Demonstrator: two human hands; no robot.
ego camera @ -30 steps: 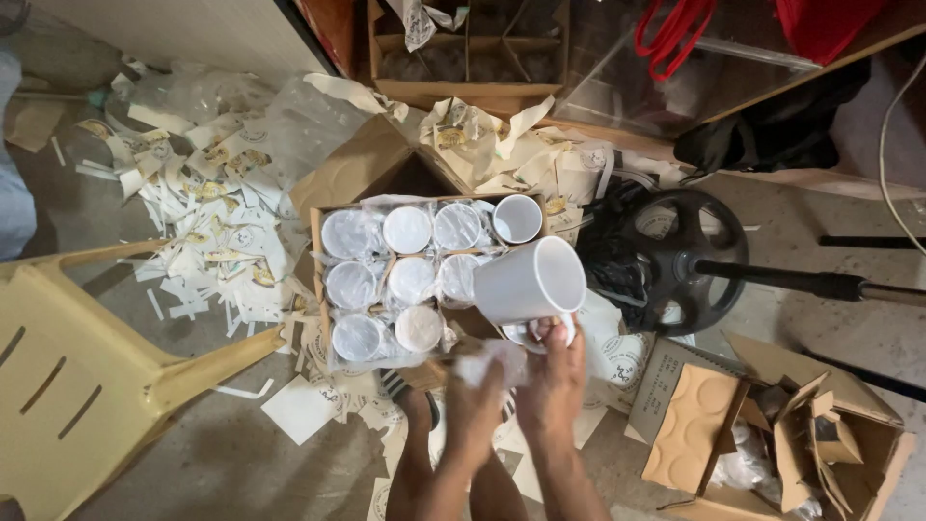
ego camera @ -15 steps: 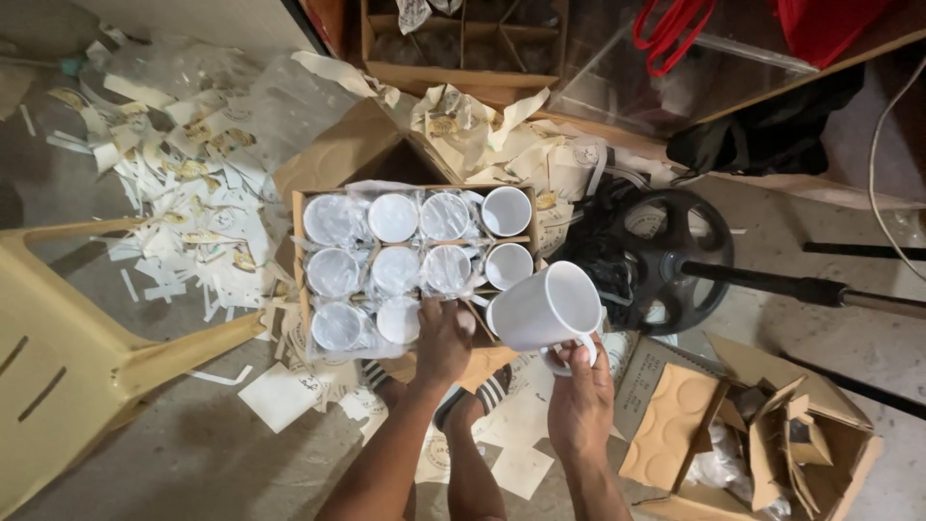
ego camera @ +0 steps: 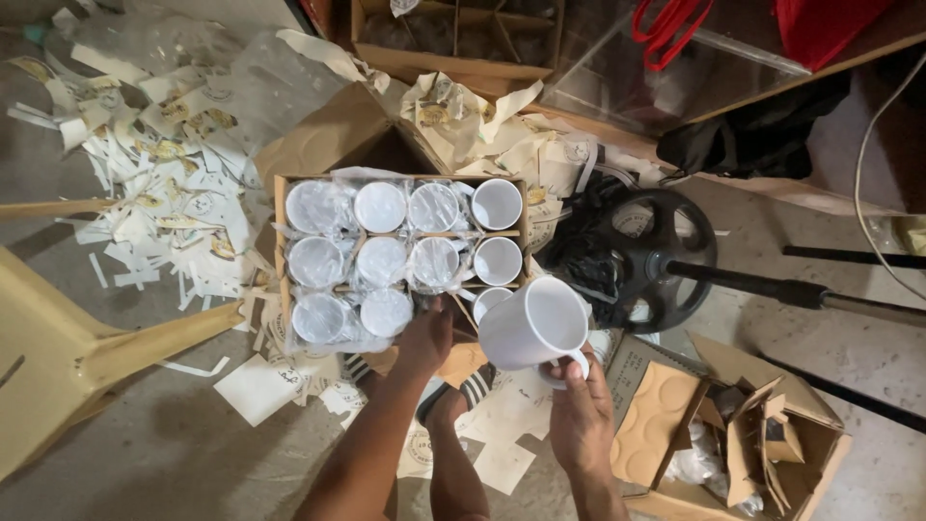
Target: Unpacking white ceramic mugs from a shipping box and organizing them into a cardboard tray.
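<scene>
My right hand (ego camera: 581, 410) holds a plain white mug (ego camera: 533, 323) by its handle, tilted, just off the near right corner of a cardboard box (ego camera: 280, 253). The box has divider cells holding white mugs. Most are still in clear plastic wrap (ego camera: 381, 207). Three bare mugs (ego camera: 498, 260) stand in the right-hand column. My left hand (ego camera: 424, 338) lies on the box's near edge at the third cell of the front row, and its fingertips are hidden.
Torn paper wrappers (ego camera: 164, 193) litter the floor left of and behind the box. A yellow plastic chair (ego camera: 58, 367) lies at the left. A black weight plate on a bar (ego camera: 666, 260) is at the right, and an open carton (ego camera: 733, 434) at the lower right. My sandalled foot (ego camera: 473, 386) is below the box.
Both hands were together on the mug. My left hand has let go and gone to the box's near edge, while my right hand has carried the mug down and to the right.
</scene>
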